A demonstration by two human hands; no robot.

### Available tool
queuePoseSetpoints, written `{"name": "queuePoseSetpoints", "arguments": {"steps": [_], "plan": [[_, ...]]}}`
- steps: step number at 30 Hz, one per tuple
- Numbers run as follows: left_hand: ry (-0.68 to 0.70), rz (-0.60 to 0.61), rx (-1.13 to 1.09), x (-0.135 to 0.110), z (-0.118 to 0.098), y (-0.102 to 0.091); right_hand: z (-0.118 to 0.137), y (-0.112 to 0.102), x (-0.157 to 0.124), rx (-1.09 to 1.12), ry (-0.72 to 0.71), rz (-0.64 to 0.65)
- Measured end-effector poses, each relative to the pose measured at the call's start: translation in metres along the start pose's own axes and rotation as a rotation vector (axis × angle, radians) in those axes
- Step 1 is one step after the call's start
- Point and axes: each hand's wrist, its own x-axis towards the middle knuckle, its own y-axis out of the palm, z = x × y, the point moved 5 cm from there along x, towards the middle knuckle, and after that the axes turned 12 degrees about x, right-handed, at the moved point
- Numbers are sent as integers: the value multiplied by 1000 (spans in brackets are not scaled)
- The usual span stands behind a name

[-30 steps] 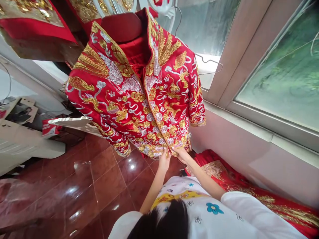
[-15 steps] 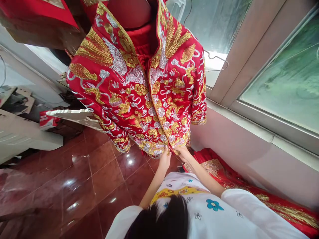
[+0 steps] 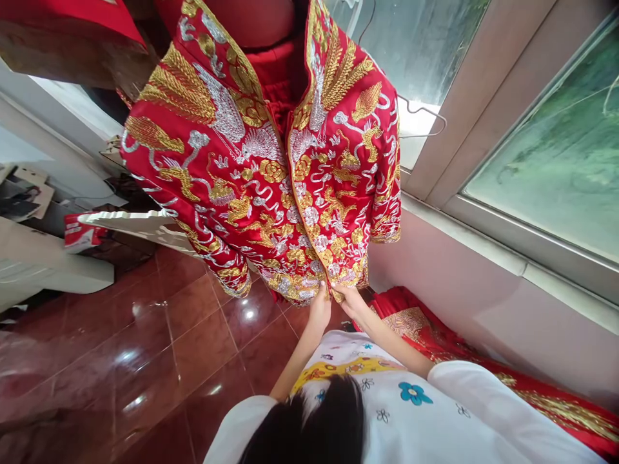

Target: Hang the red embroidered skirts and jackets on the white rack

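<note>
A red jacket [image 3: 271,174], thick with gold and silver embroidery, hangs in front of me on a dress form. My left hand [image 3: 320,310] pinches the bottom hem of the jacket's left front panel. Beside it, my right hand [image 3: 352,301] grips the hem of the right front panel. The two hands almost touch at the front opening. Both forearms reach up from my white flowered shirt [image 3: 387,399].
Red embroidered fabric [image 3: 435,341] lies on the floor along the wall at the right. A window sill [image 3: 483,248] and glass are above it. An empty wire hanger [image 3: 420,122] hangs behind the jacket. White cardboard and boxes [image 3: 43,264] sit at the left on the glossy red tile floor [image 3: 169,361].
The view has shifted slightly, so the jacket sits higher and closer. Both hands stay at the hem by the front opening, barely moved.
</note>
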Motion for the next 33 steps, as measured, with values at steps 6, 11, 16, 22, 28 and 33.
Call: {"name": "queuePoseSetpoints", "arguments": {"steps": [6, 11, 16, 22, 28, 33], "plan": [[52, -67, 19, 1, 0, -3, -2, -2, 2, 4, -9, -50], [154, -86, -23, -7, -9, 3, -7, -8, 6, -3, 3, -92], [288, -272, 59, -10, -14, -7, -13, -10, 8, 4, 11, -152], [299, -336, 113, -6, -12, -17, -17, -5, 13, -10, 43, -154], [183, -240, 20, -6, -10, -16, -13, 0, 19, -72, 114, -97], [-8, -129, -19, -12, -7, -14, 0, -18, -2, -256, 165, -105]]}}
